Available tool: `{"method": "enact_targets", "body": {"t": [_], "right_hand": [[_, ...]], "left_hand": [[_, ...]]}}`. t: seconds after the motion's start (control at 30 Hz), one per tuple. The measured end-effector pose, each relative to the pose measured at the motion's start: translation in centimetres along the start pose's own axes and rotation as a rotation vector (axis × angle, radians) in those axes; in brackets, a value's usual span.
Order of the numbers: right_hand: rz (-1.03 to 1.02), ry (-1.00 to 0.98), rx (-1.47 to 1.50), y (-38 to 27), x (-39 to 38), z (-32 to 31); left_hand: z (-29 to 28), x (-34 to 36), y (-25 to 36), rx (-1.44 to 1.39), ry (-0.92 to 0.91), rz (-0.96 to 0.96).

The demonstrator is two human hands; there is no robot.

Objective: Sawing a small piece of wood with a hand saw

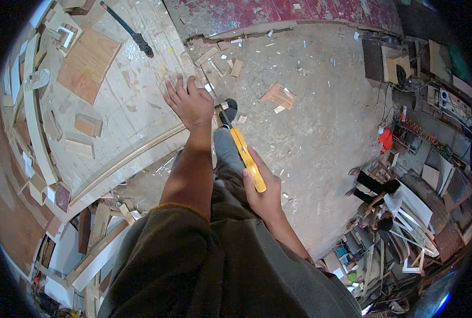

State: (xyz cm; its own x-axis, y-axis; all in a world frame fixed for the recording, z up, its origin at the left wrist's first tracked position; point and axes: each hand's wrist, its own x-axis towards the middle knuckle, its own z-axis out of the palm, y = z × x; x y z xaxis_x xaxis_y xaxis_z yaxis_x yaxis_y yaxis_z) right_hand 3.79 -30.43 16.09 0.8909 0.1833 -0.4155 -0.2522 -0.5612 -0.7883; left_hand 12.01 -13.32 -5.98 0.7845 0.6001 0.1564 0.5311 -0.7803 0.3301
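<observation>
My right hand (262, 193) is wrapped round the yellow handle of a handsaw (241, 146). The saw's thin blade runs up and away, edge-on, past the right side of the bench. My left hand (192, 105) lies palm down with fingers spread at the right edge of the pale wooden workbench (135, 95), just left of the blade. Whether the palm covers anything is hidden. A small white piece (208, 87) shows between my left thumb and the blade. I cannot tell if the blade touches wood.
On the bench lie a brown wooden panel (90, 63), a dark bar-like tool (127, 27) and small wood blocks (88, 125). Offcuts (279, 96) litter the concrete floor. Timber pieces (98, 238) stack at lower left. Another person (381, 204) sits among scrap at the right.
</observation>
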Motion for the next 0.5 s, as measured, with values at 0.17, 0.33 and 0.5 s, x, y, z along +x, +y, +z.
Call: {"method": "enact_targets", "body": {"t": [0.17, 0.33, 0.5], "right_hand": [[0.043, -0.05, 0.002, -0.4, -0.3, -0.6], [0.063, -0.052, -0.022, -1.5, 0.5, -0.9], [-0.09, -0.026, -0.079, -2.8, 3.2, -0.9]], "left_hand": [[0.1, 0.0, -0.1, 0.002, -0.007, -0.001], [-0.1, -0.1, 0.1, 0.0, -0.009, 0.004], [-0.1, 0.1, 0.0, -0.013, 0.013, 0.024]]}}
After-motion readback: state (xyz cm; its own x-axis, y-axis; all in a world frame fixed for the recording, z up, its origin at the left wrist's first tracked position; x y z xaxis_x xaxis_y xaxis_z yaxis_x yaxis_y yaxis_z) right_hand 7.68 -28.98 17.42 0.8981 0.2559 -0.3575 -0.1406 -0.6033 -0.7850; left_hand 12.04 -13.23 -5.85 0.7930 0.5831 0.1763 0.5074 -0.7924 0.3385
